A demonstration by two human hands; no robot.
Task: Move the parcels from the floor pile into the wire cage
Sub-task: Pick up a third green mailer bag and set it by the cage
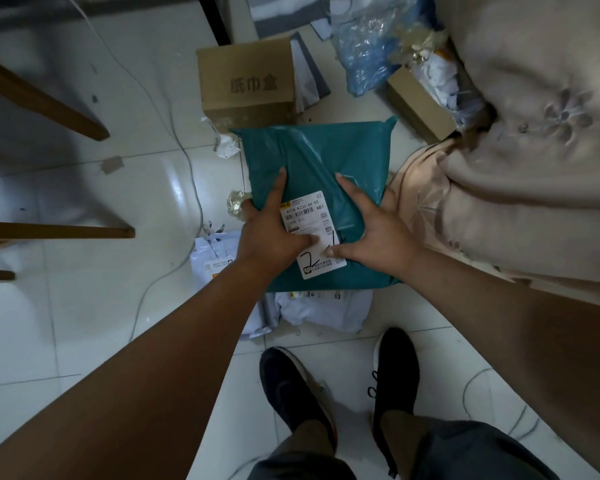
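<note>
Currently, your left hand (271, 233) and right hand (371, 237) hold the teal poly-mailer parcel (312, 157) by its two side edges. On each hand the fingers (280, 185) are spread: the index lies straight on the top face, the thumb presses the white shipping label (314, 216), and the others curl over the edge. The parcel sits over white mailer bags (326, 310) on the tiled floor (84, 306), just ahead of your shoes (395, 368). Whether it touches the bags cannot be told. A brown cardboard box (246, 84) stands beyond it.
</note>
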